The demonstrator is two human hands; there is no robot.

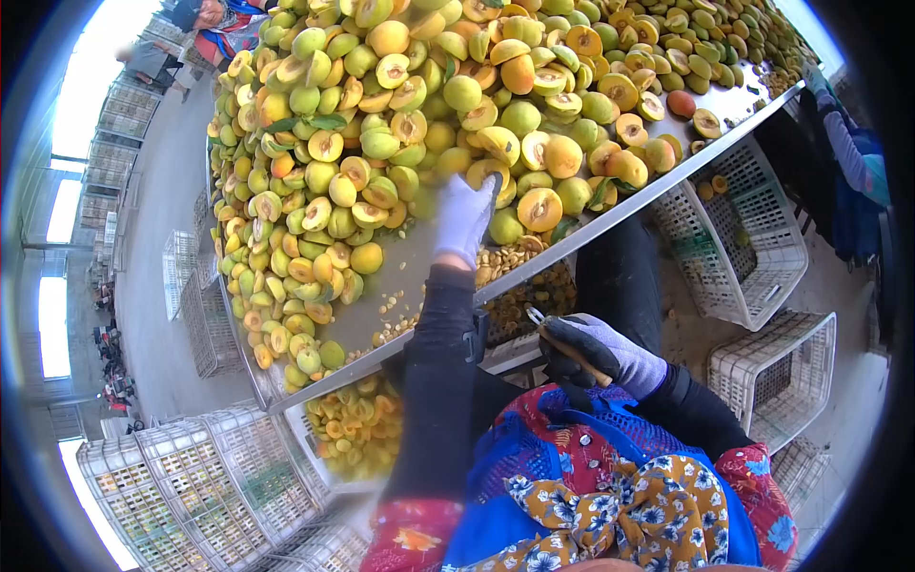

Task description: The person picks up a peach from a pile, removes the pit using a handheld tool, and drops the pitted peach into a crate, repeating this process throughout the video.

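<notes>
Halved and whole yellow-green fruit (341,189) lies heaped over a metal table (367,291). My left hand (464,217), in a pale glove, reaches onto the heap; its fingers touch the fruit, and their tips are partly hidden and blurred. My right hand (596,353), in a grey and black glove, is closed around a wooden-handled tool (572,355) with a small metal loop at its tip, held in front of my body beyond the table's edge. Loose pits (500,263) lie on the table beside my left wrist.
Below the table edge, a crate of fruit halves (357,419) stands at left. White plastic crates (729,229) are on the floor at right, with more stacked crates (205,477) at lower left. Other people (224,29) stand at the table's far left and right.
</notes>
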